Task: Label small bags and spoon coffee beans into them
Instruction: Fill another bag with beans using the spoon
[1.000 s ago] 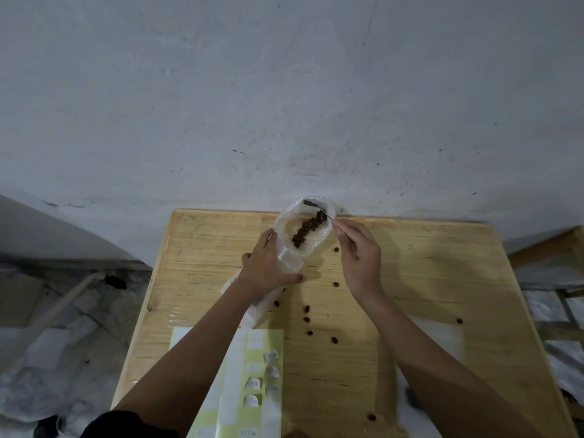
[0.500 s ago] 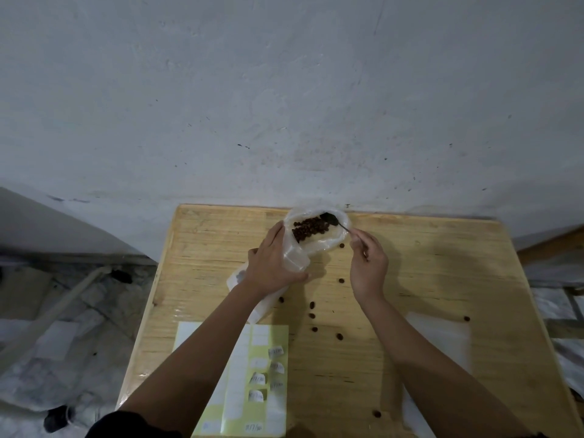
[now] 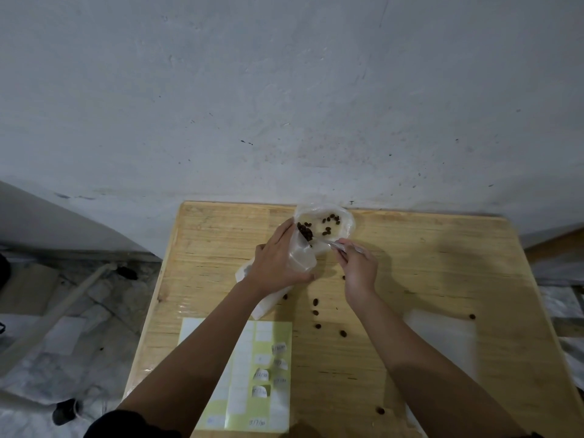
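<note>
A clear plastic bag point(image 3: 343, 224) lies open at the table's far edge with dark coffee beans point(image 3: 331, 220) scattered inside. My left hand point(image 3: 276, 260) grips a small clear bag point(image 3: 301, 259) upright beside it, and a clump of beans point(image 3: 305, 232) sits at that bag's mouth. My right hand point(image 3: 358, 268) pinches the handle of a small metal spoon point(image 3: 331, 245), whose tip points left toward the small bag. A white bag point(image 3: 264, 306) lies partly hidden under my left wrist.
Loose beans point(image 3: 316, 302) are strewn over the wooden table point(image 3: 426, 263) between my arms. A yellow-green label sheet point(image 3: 262, 374) with written labels lies at the near left. A white sheet point(image 3: 442, 343) lies at the right. A grey wall rises just behind the table.
The spoon has come out of the big bag and swung left to the small bag's mouth. The beans in the big bag have spread out. My left hand has stayed on the small bag.
</note>
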Demonstrator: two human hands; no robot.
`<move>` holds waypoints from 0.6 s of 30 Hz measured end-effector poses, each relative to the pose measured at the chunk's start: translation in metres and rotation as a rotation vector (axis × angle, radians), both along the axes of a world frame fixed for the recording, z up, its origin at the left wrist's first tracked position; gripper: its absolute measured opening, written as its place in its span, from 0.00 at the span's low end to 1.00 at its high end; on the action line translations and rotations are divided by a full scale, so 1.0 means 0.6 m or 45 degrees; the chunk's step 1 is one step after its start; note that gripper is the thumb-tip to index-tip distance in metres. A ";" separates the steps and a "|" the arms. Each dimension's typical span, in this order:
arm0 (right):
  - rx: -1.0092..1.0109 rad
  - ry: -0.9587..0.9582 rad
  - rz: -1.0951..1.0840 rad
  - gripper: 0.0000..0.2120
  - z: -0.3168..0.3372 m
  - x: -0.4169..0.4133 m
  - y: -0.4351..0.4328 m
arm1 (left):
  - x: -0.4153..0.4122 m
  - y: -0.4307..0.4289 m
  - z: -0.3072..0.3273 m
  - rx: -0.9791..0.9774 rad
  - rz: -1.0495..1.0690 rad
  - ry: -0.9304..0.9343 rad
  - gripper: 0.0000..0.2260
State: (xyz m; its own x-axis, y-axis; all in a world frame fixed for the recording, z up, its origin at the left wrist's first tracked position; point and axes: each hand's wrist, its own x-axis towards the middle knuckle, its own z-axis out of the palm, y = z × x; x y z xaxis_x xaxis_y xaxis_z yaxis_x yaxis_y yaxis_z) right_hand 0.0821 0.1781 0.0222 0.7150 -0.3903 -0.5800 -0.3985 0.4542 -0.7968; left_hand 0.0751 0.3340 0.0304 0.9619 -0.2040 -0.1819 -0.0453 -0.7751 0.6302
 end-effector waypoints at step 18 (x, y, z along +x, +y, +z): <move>-0.243 -0.257 0.099 0.11 0.088 0.003 -0.072 | 0.010 -0.007 -0.006 0.144 0.113 0.031 0.51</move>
State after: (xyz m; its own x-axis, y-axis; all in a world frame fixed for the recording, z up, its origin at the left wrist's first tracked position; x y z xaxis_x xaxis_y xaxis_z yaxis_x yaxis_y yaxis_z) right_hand 0.0840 0.1351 0.0748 0.8406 -0.4181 -0.3445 -0.2511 0.2628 -0.9316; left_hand 0.0812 0.3298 0.0269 0.9703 -0.0949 -0.2227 0.0413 -0.8415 0.5386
